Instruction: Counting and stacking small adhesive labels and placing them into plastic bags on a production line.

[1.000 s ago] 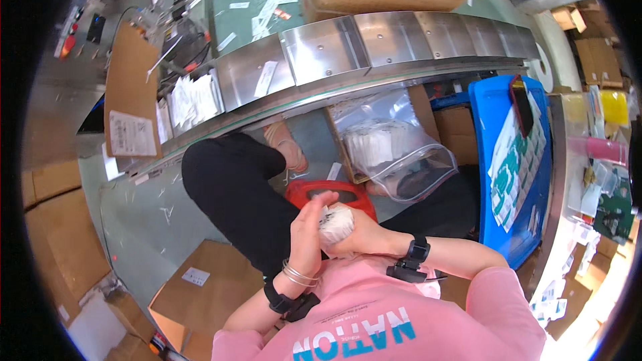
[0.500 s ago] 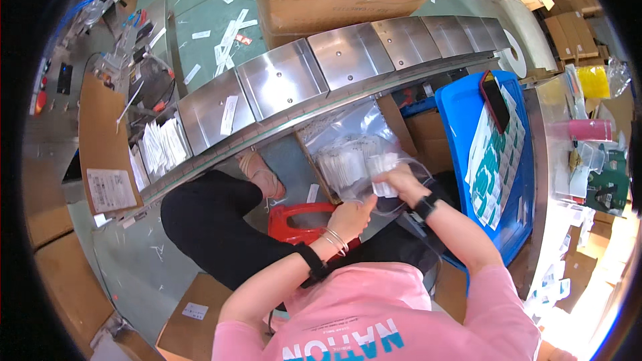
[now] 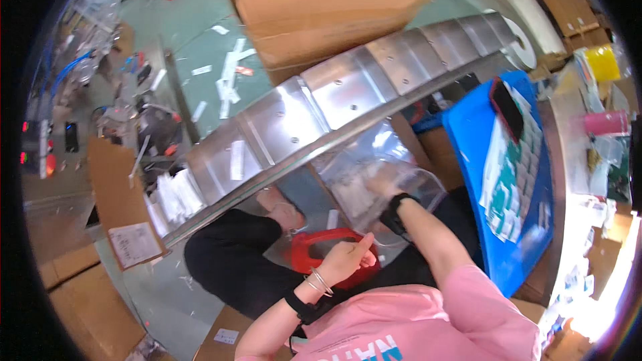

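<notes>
A clear plastic bag (image 3: 374,147) of white slips (image 3: 352,194) lines an open carton in front of my lap. My right hand (image 3: 384,182) reaches down into that bag among the slips. Motion smears its fingers, so its grip cannot be made out. My left hand (image 3: 344,261) hovers over a red plastic stool (image 3: 304,249), left of the bag's mouth. Its fingers are curled in with the thumb pointing up, and nothing shows in them.
A row of steel trays (image 3: 284,124) crosses ahead, with a slip in one and a stack of white slips (image 3: 179,194) at its left end. To the right stands a blue bin (image 3: 461,134) bearing sheets and a phone (image 3: 507,110). A large carton (image 3: 334,17) stands beyond.
My right hand has gone deeper into the bag; the white bundle it held is no longer distinct. My left hand has moved down, away from the bag. The whole view has shifted and tilted.
</notes>
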